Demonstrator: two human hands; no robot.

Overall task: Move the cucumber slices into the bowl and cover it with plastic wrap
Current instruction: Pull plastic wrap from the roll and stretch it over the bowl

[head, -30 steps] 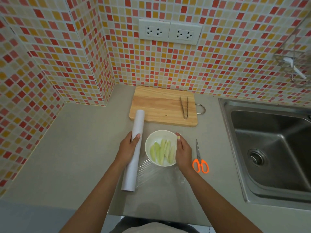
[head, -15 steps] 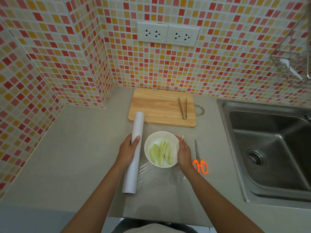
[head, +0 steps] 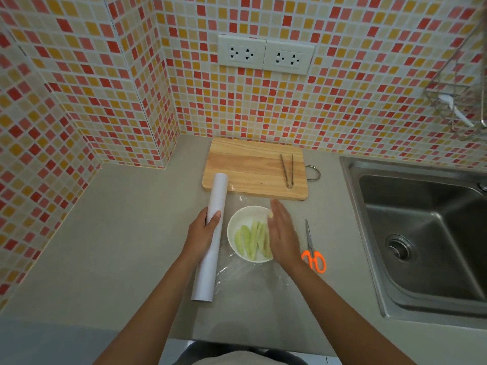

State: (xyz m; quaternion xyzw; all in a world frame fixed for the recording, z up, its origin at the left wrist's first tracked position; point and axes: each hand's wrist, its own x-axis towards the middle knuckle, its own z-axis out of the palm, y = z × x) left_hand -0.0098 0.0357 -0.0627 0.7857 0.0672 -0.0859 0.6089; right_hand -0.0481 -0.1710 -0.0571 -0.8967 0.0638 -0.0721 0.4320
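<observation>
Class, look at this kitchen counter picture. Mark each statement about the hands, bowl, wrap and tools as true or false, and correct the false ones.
1. The cucumber slices lie in the white bowl. True.
2. The left hand grips the roll of plastic wrap. True.
3. The tongs lie in the sink. False: they lie on the cutting board.
4. The right hand holds the scissors. False: its fingers are straight over the bowl's right side, and the scissors lie on the counter beside it.
5. The scissors have orange handles. True.
</observation>
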